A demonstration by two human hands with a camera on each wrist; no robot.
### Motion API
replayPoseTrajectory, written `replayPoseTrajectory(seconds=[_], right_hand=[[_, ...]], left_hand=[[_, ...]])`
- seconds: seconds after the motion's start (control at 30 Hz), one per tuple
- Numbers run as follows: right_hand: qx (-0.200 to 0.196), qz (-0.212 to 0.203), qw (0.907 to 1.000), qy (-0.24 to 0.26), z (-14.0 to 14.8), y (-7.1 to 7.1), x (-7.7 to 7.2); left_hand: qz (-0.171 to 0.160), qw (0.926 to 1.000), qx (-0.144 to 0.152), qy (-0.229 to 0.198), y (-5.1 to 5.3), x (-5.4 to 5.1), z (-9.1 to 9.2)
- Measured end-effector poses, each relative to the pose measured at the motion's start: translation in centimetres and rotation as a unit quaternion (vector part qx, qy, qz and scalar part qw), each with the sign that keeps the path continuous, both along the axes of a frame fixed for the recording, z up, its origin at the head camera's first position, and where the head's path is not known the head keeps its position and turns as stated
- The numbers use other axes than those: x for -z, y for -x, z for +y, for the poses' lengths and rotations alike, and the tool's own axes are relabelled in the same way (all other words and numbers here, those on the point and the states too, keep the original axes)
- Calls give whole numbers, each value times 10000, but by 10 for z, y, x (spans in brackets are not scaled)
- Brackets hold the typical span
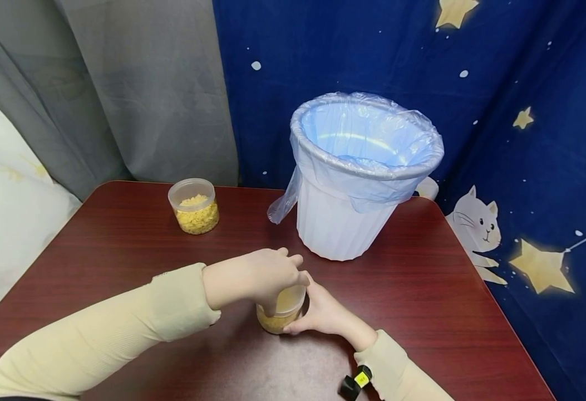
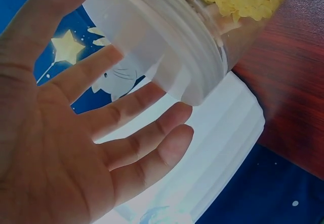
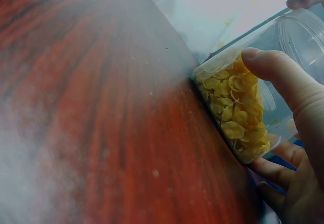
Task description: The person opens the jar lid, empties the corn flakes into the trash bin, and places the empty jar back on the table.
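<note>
You are in the middle of the work, I think. Your right grip (image 1: pixel 325 312) holds the clear jar (image 1: pixel 272 324) by its side, with the thumb (image 3: pixel 283 72) on one side and the fingers on the other. So the holding part looks done. Your left grip (image 1: pixel 270 273) is over the top of the jar, with its thumb and fingers bent round the edge of the pale lid (image 2: pixel 136 26). The jar sits between your two grips, on the table (image 1: pixel 398 278) or just above it; I can't tell which.

The lid looks to be at the mouth of the jar. What is left, I'd guess, is to finish with the lid. I can't tell if it is being turned on or off, or how tight it is. The yellow flakes (image 3: pixel 233 112) are in the low part of the held jar, so they look as if they have not been tipped out.

The other jar (image 1: pixel 182 196) stands far past your left grip, to its left, with yellow flakes in it too. Nobody is touching it. The white bin (image 1: pixel 338 223) is just past your right grip. It has its clear bag (image 1: pixel 284 206) on, so that part looks done.
</note>
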State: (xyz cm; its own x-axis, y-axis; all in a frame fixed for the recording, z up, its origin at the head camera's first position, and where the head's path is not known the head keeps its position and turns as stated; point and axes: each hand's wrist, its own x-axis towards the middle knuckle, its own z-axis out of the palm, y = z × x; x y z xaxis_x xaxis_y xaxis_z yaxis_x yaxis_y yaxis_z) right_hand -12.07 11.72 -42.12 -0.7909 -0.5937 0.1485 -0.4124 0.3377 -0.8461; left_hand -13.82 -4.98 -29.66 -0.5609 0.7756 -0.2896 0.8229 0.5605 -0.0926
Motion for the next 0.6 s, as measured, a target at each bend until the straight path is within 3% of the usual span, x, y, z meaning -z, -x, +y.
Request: replayPoseTrajectory(seconds=[0.13,0.37,0.6], right_hand=[[5,-81,9999,63,1,0,2],[95,-93,9999,-40,5,12,36],[36,102,9999,-81,7,15,40]], left_hand=[[104,9999,-66,-75,0,2,0],[295,9993,-115,-195,0,5,0],[449,9983,-249,-287,-1,6,0]])
